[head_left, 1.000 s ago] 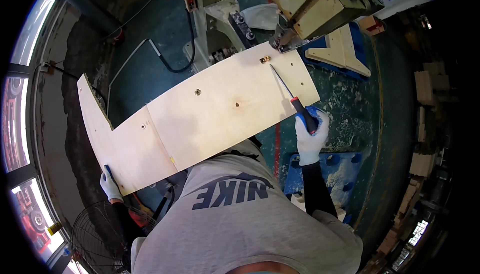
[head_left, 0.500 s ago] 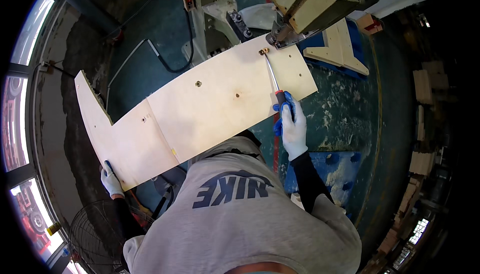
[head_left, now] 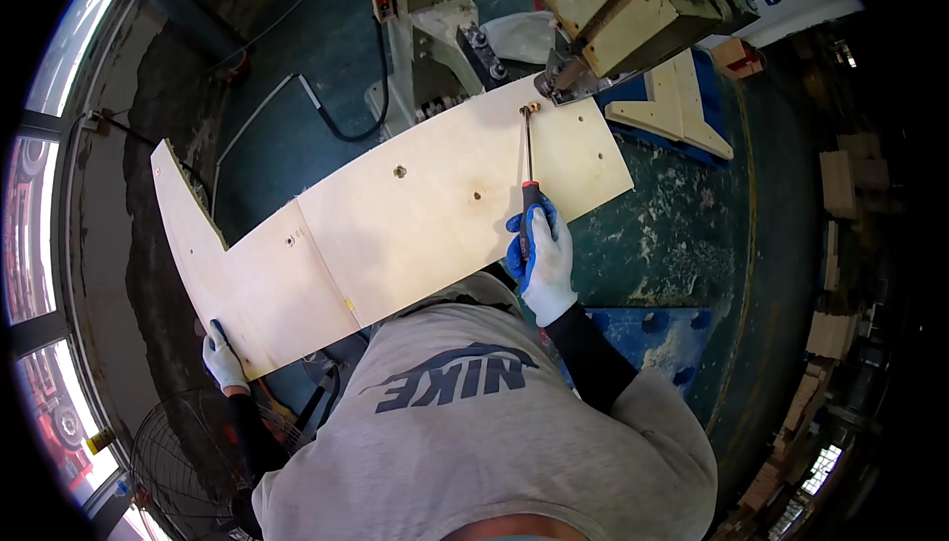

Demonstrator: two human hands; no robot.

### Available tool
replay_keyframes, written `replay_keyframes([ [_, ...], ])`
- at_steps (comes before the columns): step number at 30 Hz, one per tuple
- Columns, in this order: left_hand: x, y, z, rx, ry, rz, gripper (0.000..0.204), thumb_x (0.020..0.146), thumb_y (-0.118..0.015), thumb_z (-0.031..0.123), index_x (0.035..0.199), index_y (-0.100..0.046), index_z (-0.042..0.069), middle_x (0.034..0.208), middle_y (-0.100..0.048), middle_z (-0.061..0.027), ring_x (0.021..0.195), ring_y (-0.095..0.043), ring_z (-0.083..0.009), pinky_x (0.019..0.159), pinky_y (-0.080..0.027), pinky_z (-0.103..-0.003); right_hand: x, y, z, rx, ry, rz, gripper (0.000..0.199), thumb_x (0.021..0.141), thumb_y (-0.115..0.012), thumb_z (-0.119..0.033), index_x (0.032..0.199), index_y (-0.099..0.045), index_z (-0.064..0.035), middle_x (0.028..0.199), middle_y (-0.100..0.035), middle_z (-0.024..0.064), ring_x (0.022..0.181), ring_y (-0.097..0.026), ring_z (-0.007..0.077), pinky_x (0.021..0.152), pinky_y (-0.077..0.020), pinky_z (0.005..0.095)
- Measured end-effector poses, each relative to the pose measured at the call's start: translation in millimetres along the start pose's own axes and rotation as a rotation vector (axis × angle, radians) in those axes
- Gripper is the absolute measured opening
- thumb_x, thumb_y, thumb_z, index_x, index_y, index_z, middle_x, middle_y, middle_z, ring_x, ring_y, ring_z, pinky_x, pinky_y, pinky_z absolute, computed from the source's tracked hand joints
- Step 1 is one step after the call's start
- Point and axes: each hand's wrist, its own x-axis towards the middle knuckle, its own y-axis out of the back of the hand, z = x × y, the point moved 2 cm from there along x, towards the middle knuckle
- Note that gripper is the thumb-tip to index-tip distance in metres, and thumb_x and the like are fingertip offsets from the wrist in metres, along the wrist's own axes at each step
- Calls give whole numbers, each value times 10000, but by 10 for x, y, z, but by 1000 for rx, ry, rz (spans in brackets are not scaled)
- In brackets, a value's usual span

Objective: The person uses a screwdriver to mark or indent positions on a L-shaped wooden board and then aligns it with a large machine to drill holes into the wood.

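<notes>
Plywood panel point(head_left: 395, 225), pale, long, L-shaped at its left end, with several small drilled holes across its face — lies tilted across the view, its upper right edge under the head of a cream-coloured machine point(head_left: 623, 17). Right hand point(head_left: 542, 256), in a white glove with blue palm coating, fingers closed around the dark handle of a screwdriver point(head_left: 529, 170); the thin shaft runs up over the panel to a small brass-coloured fitting point(head_left: 531, 106) near the panel's top edge, just beside the machine head. Left hand point(head_left: 222, 358), in a white glove, fingers gripping the panel's lower left corner from beneath its edge. Person wears a grey shirt with black sleeves. Surroundings — green-painted floor point(head_left: 692, 234) dusted with sawdust, a black hose point(head_left: 336, 121) curving behind the panel, a wire fan guard point(head_left: 183, 452) at lower left, shaped plywood offcuts point(head_left: 682, 111) on a blue surface at upper right.
</notes>
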Motion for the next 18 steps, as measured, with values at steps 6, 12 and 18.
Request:
replay_keyframes([
  [6,5,-14,-24,15,17,9,518,1032,-577,439,679,-524,64,615,-335,73,578,-285,-70,529,-223,-299,-51,-180,140,166,-30,54,306,1069,-481,-289,1262,-530,-56,894,-624,52,493,-503,98,408,-384,256],
  [12,17,-13,-48,19,2,2,533,1029,-578,450,661,-509,71,612,-337,69,577,-284,-69,529,-221,-301,-34,-366,229,353,-87,99,275,1043,-556,-346,1203,-581,-123,891,-615,13,557,-513,96,481,-379,266],
  [18,39,1,23,43,-5,2,552,1031,-573,453,652,-502,58,617,-342,64,586,-281,-76,534,-224,-309,-8,-423,213,409,-146,38,299,1013,-613,-375,1204,-606,-145,851,-582,-14,591,-523,96,505,-399,262],
])
